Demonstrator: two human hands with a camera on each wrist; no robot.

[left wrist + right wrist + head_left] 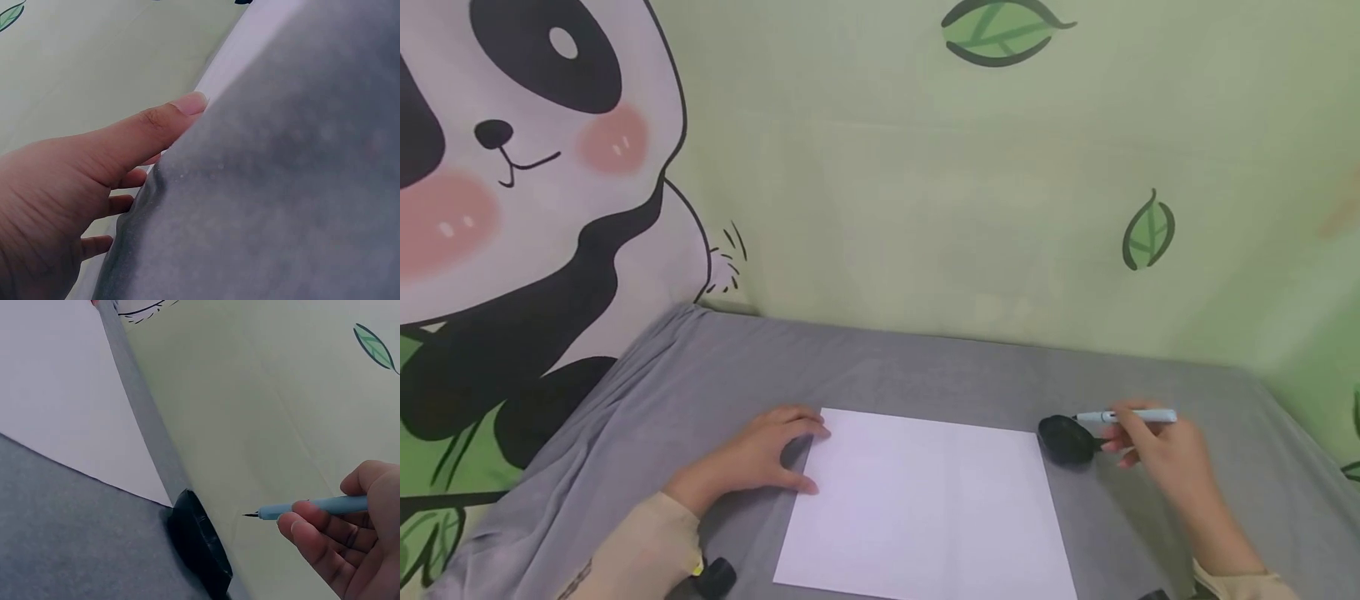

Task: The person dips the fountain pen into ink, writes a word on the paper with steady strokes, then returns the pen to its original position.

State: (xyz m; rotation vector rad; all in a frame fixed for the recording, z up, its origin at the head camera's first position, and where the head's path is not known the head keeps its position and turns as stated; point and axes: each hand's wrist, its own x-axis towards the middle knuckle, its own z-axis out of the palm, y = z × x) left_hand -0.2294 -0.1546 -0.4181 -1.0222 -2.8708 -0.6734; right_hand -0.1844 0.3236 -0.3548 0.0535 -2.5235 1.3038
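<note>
A sheet of white paper (925,508) lies flat on the grey cloth. My left hand (775,450) rests at its upper left edge, thumb and fingers spread and touching the paper; in the left wrist view the thumb (156,125) lies along that edge. Over the cloth to the right, my right hand (1165,450) pinches a light blue brush pen (1157,415), its dark pointed tip turned left. Below the tip, a black, shallow bowl-shaped object (1065,441) with a short handle sits beside the paper's upper right corner. The tip is apart from it in the right wrist view.
Grey cloth (887,358) covers the table up to the pale green wall (887,208). A panda (535,200) and leaves are drawn on the wall. Near the left sleeve lies a small black object (715,577), partly hidden.
</note>
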